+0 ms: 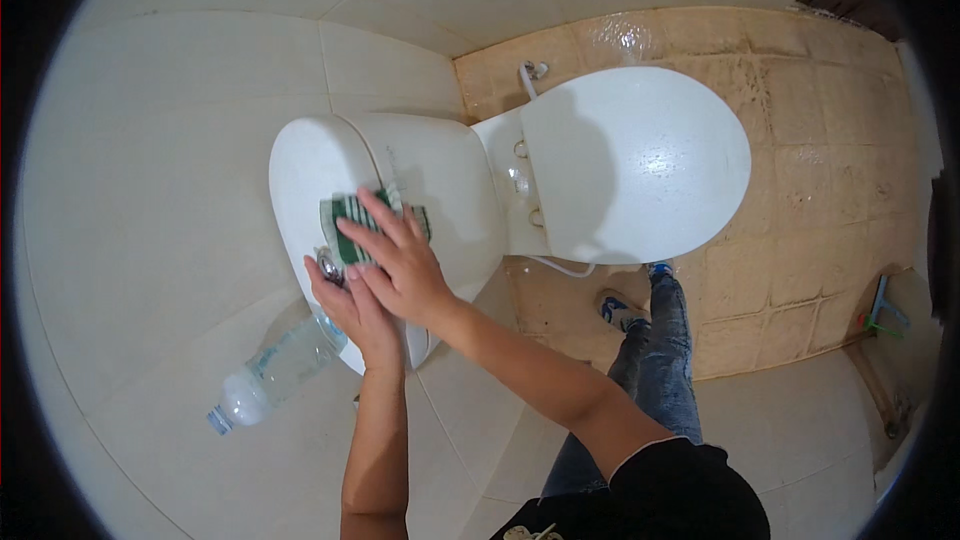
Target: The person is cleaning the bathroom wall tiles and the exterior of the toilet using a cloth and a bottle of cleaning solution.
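A green and white striped cloth (349, 229) lies across the seam between the white toilet tank lid (311, 165) and the tank's front (442, 157). My right hand (405, 262) presses on the cloth from above, its fingers spread over the fabric. Beside it, my left hand (360, 311) rests by the chrome flush button (328, 266), with the fingertips close around it and the thumb near the cloth's edge. Whether the left fingers touch the button is hard to see. A clear plastic bottle (296, 356) with a blue cap stands on the tank lid near my left wrist.
The white toilet seat cover (652, 165) is down. A water valve (535, 70) with a white hose sits behind the bowl. Tan floor tiles (795, 217) look wet and stained. Pale tiled walls (180, 187) border the tank. A blue-and-green tool (885, 307) is at the right.
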A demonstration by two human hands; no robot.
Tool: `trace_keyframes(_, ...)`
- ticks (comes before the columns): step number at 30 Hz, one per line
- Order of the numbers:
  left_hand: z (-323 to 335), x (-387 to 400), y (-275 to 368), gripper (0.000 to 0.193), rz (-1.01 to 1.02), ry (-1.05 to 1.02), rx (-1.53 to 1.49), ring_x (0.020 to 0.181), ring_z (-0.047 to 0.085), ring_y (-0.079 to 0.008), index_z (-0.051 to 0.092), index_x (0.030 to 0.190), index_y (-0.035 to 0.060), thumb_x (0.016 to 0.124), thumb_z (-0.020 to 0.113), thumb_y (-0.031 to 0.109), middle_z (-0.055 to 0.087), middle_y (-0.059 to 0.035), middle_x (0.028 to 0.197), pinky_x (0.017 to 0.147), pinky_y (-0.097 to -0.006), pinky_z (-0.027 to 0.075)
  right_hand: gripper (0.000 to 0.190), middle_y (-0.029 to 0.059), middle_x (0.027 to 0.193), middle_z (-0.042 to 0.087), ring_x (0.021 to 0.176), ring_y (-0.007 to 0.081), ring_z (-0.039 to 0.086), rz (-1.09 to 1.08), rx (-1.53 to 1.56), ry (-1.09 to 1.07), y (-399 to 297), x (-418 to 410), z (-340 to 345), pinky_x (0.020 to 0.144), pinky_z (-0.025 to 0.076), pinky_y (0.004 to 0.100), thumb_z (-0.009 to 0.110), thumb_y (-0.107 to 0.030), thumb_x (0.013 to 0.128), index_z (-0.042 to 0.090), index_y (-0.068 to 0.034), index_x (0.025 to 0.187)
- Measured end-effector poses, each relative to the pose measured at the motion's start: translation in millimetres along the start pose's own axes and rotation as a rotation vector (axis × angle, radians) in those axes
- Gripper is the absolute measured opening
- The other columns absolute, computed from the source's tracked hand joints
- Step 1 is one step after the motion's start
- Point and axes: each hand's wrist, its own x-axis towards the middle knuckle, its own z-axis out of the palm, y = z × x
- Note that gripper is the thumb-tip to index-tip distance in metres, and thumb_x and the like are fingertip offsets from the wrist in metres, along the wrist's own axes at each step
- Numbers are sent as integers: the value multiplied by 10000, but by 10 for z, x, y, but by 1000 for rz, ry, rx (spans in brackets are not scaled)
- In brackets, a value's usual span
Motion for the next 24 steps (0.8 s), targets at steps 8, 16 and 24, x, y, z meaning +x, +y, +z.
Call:
trace_keyframes(8,91,-42,169,773,-48,-61,117,1341,187,-299,137,1406,-34,820,594,175,171,-190,1448,1099,-387,139,481,237,1412,285,1286,391,306,564,61,353,1072,-1335,274,1067,224,466,417,-190,904,358,29,1328)
trace_keyframes(16,-21,-35,79,883,-50,-79,204,1362,163,-273,84,1435,51,787,659,218,144,-136,1481,1096,-389,147,437,211,1351,385,1245,351,367,251,48,86,1591,633,-192,1039,284,402,487,-129,884,404,-11,1296)
trace_keyframes(24,-28,-22,59,939,-21,-110,208,1373,100,-290,38,1436,44,784,651,327,100,-140,1488,1101,-420,88,466,228,1345,387,1261,361,348,1032,58,453,1877,-509,145,1065,255,392,503,-155,878,397,3,1303)
